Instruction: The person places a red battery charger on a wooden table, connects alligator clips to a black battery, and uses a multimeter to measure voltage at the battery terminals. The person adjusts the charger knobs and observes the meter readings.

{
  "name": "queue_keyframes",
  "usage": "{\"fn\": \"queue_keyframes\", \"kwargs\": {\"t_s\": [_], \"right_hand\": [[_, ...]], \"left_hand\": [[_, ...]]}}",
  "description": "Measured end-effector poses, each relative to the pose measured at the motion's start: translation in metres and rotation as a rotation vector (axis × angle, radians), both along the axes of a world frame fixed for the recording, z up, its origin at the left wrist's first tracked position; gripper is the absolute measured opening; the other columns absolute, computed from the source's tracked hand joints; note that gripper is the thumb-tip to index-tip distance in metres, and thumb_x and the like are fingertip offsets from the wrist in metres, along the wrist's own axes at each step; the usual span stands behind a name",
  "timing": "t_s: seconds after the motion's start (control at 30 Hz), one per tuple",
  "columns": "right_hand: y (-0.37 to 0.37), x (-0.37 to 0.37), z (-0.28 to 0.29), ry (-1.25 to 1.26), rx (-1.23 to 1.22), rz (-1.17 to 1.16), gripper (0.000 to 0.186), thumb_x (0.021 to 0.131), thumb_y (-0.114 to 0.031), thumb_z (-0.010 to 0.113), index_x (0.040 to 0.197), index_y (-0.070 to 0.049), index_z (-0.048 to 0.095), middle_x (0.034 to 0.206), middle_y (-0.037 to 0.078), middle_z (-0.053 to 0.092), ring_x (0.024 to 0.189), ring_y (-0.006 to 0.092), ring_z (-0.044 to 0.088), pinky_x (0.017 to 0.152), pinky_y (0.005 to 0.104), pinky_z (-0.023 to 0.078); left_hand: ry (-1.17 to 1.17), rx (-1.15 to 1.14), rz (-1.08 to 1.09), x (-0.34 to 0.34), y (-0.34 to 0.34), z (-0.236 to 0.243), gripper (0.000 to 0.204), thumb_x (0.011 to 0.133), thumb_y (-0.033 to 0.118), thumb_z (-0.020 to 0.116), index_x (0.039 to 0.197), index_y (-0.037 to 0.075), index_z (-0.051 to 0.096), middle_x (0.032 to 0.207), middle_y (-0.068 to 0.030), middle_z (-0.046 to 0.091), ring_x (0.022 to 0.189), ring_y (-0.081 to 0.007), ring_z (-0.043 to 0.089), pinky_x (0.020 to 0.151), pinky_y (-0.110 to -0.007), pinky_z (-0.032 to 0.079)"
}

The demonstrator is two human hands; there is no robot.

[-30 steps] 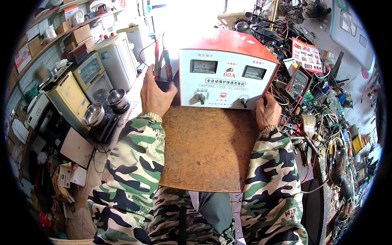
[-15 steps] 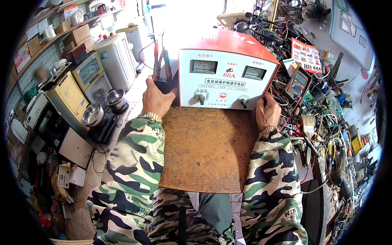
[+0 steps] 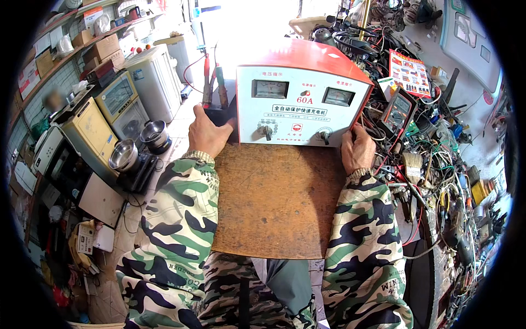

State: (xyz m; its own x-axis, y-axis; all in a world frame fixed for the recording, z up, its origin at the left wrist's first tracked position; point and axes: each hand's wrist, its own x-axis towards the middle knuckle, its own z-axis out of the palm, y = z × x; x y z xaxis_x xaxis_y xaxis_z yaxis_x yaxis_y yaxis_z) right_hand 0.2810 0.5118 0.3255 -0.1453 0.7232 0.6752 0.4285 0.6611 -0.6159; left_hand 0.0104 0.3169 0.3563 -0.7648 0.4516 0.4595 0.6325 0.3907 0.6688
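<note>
A battery charger (image 3: 298, 104) with a red top and a pale front stands on the brown wooden table. Two meters and two black knobs show on its front. My right hand (image 3: 359, 149) is closed around its lower right edge, the fingers partly hidden behind the side. Just left of the charger is a black box-shaped battery (image 3: 220, 116), mostly in shadow. A red clamp (image 3: 207, 79) and a dark green clamp (image 3: 221, 90) stand up from it. My left hand (image 3: 210, 131) grips the battery, thumb across the front and fingers along its left side.
The wooden table (image 3: 268, 203) lies between my forearms. On the right, tangled cables, a multimeter (image 3: 398, 112) and a brush (image 3: 412, 167) are heaped up. Metal bowls (image 3: 125, 154) and old appliances (image 3: 154, 79) stand on the left, below loaded shelves (image 3: 90, 44).
The charger, the battery and both hands sit very slightly further left in the picture. Both grips look the same.
</note>
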Motion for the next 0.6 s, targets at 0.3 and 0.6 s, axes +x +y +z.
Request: {"fn": "queue_keyframes", "kwargs": {"t_s": [0.3,0.6], "right_hand": [[-0.003,0.0006,0.0035,-0.013,-0.031,-0.024,0.022,0.089,-0.017,0.06,0.095,0.002,0.069,0.083,0.029,0.067,0.082,0.0473,0.067,0.071,0.0492,0.053],[0.0029,-0.0006,-0.0022,0.013,0.021,0.0,0.022,0.089,-0.018,0.06,0.095,0.001,0.07,0.082,0.028,0.067,0.081,0.047,0.067,0.072,0.049,0.053]], "left_hand": [[0.003,-0.002,-0.002,-0.0015,0.0025,-0.0017,0.074,0.076,0.039,0.082,0.121,-0.004,0.041,0.1,-0.0286,0.069,0.095,-0.042,0.07,0.086,-0.044,0.055],[0.014,0.025,-0.002,-0.0006,0.0005,-0.0027,0.073,0.077,0.038,0.081,0.122,-0.004,0.041,0.099,-0.0284,0.069,0.094,-0.0416,0.07,0.086,-0.044,0.055]]}}
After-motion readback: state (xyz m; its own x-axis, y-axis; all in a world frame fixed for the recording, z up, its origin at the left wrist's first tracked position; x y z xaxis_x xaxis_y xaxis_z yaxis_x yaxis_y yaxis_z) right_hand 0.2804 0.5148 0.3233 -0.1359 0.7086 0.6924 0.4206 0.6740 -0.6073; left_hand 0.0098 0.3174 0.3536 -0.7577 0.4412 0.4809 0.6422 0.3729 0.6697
